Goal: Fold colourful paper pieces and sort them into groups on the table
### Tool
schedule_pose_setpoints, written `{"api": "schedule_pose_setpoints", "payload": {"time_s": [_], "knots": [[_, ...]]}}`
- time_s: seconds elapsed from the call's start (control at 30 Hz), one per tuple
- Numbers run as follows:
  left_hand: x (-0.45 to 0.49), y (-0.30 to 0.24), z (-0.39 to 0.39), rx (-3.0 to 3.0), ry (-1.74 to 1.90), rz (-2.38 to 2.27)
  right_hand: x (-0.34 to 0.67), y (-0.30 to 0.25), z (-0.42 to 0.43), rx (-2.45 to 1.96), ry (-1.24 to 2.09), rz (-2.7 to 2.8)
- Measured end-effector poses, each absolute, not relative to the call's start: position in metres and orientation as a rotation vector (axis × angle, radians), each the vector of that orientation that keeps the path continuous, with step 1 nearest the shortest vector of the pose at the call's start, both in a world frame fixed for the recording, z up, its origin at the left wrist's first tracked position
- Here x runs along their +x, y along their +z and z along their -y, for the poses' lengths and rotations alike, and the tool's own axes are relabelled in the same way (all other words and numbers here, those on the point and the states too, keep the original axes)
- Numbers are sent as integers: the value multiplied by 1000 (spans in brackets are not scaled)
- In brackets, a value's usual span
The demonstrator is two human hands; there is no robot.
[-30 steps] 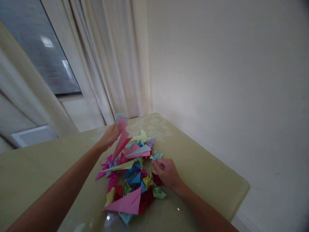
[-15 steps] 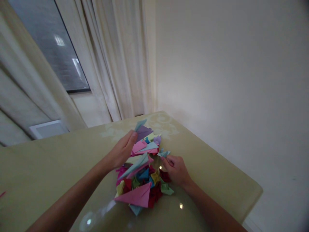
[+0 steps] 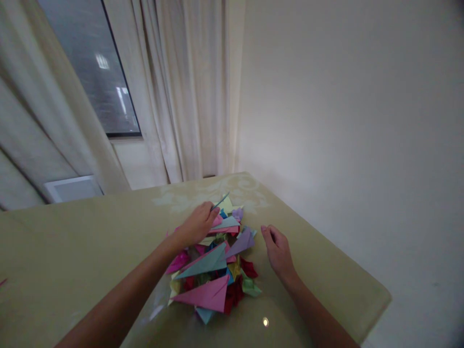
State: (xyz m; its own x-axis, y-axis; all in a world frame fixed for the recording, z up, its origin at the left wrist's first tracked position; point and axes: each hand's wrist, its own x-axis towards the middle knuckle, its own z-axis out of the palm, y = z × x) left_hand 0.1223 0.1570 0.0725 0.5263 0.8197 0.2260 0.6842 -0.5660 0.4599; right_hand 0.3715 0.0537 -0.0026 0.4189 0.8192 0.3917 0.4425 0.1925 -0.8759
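Note:
My left hand (image 3: pixel 198 223) is above the far left of a heap of folded papers, fingers closed on a light blue folded paper (image 3: pixel 220 200) seen edge-on. Beneath it lie a light blue and pink paper plane (image 3: pixel 227 223) and several small folded shapes. A purple paper plane (image 3: pixel 243 242) rests at the heap's right side, partly over a small light blue folded piece (image 3: pixel 254 232). Nearer me are another light blue paper plane (image 3: pixel 208 261) and a pink one (image 3: pixel 206 294). To the right of the heap, my right hand (image 3: pixel 278 251) has curled fingers, with nothing visible in them.
The heap lies on a glossy yellow-green table (image 3: pixel 108 241) with a pale floral pattern at its far corner. A white wall (image 3: pixel 344 121) runs along the right. Curtains (image 3: pixel 184 96) and a window (image 3: pixel 97 67) are behind, and a white framed panel (image 3: pixel 74 189) stands beyond the table's far edge.
The purple paper plane has left my left hand and lies on the heap's right side. My right hand has let go of the small light blue folded piece and moved right.

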Motion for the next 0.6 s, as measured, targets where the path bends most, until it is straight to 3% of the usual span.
{"api": "schedule_pose_setpoints", "payload": {"time_s": [0.13,0.37,0.5,0.6], "knots": [[80,52,-160,2500,485,-1409,371,-13,-51,-1450,350,1264],[41,19,-63,2664,508,-982,369,-18,-91,-1487,43,1682],[57,3,-29,2824,372,-746,349,7,-168,-1678,221,1869],[78,-10,-26,2851,290,-736,315,17,-216,-1589,415,2007]]}}
